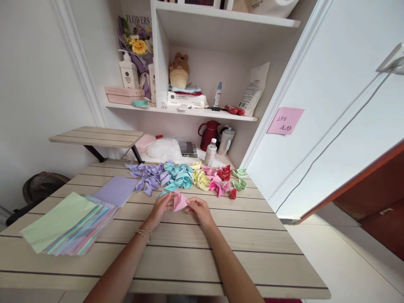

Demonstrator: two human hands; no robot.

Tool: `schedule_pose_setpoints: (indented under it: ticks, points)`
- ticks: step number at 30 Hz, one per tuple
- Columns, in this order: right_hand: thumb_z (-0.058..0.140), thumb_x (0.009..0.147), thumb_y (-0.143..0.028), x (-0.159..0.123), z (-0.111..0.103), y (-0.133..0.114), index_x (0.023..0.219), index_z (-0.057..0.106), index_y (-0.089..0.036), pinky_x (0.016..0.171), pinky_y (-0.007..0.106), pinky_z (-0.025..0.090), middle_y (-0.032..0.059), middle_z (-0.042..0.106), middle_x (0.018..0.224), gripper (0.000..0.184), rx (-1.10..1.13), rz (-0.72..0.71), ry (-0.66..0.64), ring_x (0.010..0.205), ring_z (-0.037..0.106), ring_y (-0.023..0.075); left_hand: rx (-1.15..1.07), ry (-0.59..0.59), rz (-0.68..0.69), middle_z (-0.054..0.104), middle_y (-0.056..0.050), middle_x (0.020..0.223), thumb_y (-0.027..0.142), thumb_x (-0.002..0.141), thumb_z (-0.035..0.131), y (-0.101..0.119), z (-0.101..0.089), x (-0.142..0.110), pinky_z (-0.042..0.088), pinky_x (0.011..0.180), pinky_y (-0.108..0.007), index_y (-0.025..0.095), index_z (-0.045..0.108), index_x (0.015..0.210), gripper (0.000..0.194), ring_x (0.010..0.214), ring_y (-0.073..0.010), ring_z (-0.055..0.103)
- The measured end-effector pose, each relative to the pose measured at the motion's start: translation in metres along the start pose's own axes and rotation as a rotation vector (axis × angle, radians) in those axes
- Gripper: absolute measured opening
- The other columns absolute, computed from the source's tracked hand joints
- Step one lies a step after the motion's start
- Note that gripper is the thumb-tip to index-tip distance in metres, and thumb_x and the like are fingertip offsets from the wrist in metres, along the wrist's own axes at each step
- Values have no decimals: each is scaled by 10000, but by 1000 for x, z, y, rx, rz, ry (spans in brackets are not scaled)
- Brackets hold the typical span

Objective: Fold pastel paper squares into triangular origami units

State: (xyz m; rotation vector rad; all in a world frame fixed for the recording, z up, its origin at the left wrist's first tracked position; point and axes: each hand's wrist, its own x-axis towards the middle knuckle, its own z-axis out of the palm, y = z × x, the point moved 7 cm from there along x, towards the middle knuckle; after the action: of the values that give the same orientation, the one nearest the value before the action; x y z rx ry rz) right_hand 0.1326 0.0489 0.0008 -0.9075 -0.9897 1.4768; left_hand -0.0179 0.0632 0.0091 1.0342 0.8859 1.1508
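A folded pink paper piece (179,201) is held up between both hands over the middle of the table. My left hand (163,207) pinches its left edge, a thin bracelet on the wrist. At its right corner the fingers of my right hand (199,210) are closed. Just beyond lie folded paper pieces grouped by colour: purple ones (148,176), blue ones (179,175), yellow ones (200,176), pink ones (217,185), red ones (224,172) and green ones (240,184). Off to the left is a fanned stack of coloured paper sheets (66,219).
A small raised wooden stand (97,136) is at the table's back left. Behind the folded pieces stand a clear bottle (210,153), a dark red jug (208,135) and a tumbler (226,141). White shelves (183,110) rise behind the table (252,240). A pink note (285,120) sticks to the right wall.
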Motion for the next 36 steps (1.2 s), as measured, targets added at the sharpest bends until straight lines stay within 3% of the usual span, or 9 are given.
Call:
schedule_pose_setpoints:
  ticks: [3, 6, 9, 12, 15, 19, 25, 30, 36]
  points:
    - [785, 533, -380, 2, -2, 0, 834, 618, -172, 477, 232, 443, -26, 607, 517, 402, -24, -58, 9, 464, 552, 122, 29, -8, 17, 687, -111, 941, 382, 612, 726, 3, 1, -2, 498, 680, -266, 134, 629, 975, 450, 828, -221, 644]
    - [763, 557, -395, 3, -6, -1, 881, 604, -169, 474, 231, 453, -30, 600, 518, 426, -53, -99, 47, 470, 557, 124, 25, -44, -2, 669, -113, 998, 320, 620, 736, 4, 6, -6, 513, 664, -278, 174, 510, 1174, 616, 811, -214, 649]
    - [745, 568, -410, 2, -11, -4, 847, 622, -158, 493, 234, 476, 6, 643, 654, 395, -91, -131, 106, 494, 568, 114, -13, -84, -12, 643, -116, 1061, 303, 638, 729, 3, 12, -8, 530, 642, -298, 244, 305, 1335, 817, 794, -210, 656]
    - [743, 570, -401, 0, -13, -7, 859, 640, -164, 502, 241, 488, 38, 662, 825, 387, -140, -149, 150, 502, 571, 106, -26, -89, 2, 630, -120, 1079, 273, 619, 747, 2, 14, -8, 540, 639, -308, 267, 224, 1366, 912, 762, -200, 662]
    - [723, 599, -412, -1, -10, -7, 883, 661, -168, 543, 268, 508, 46, 669, 819, 379, -176, -131, 123, 540, 587, 129, -10, -55, 19, 636, -121, 1053, 254, 590, 764, -1, 12, -6, 543, 629, -305, 245, 259, 1352, 914, 727, -195, 666]
    - [692, 638, -441, 0, -4, -3, 926, 677, -156, 624, 312, 519, 55, 681, 786, 405, -194, -80, 50, 616, 610, 163, 12, -13, 44, 635, -123, 1049, 246, 539, 785, -3, 7, -2, 543, 630, -308, 183, 428, 1247, 796, 699, -189, 665]
    - [712, 625, -427, 0, 3, -3, 982, 667, -172, 660, 315, 512, 78, 675, 966, 441, -234, -101, -10, 744, 630, 201, 87, -3, 74, 656, -95, 1021, 273, 537, 776, -6, 6, -1, 536, 615, -281, 148, 594, 1043, 552, 730, -195, 663]
    - [676, 669, -390, -1, 4, -6, 1010, 650, -176, 651, 313, 510, 78, 679, 959, 403, -287, -150, -22, 742, 632, 203, 190, -57, 126, 676, -89, 965, 277, 602, 725, -3, 10, -3, 543, 678, -324, 128, 617, 973, 414, 821, -229, 654]
    - [532, 717, -228, -5, 2, -16, 1057, 623, -186, 695, 312, 508, 55, 677, 972, 355, -442, -289, 60, 778, 629, 198, 478, 62, 329, 648, -98, 1067, 268, 734, 558, 13, 15, -11, 538, 674, -291, 158, 580, 1105, 388, 847, -209, 654]
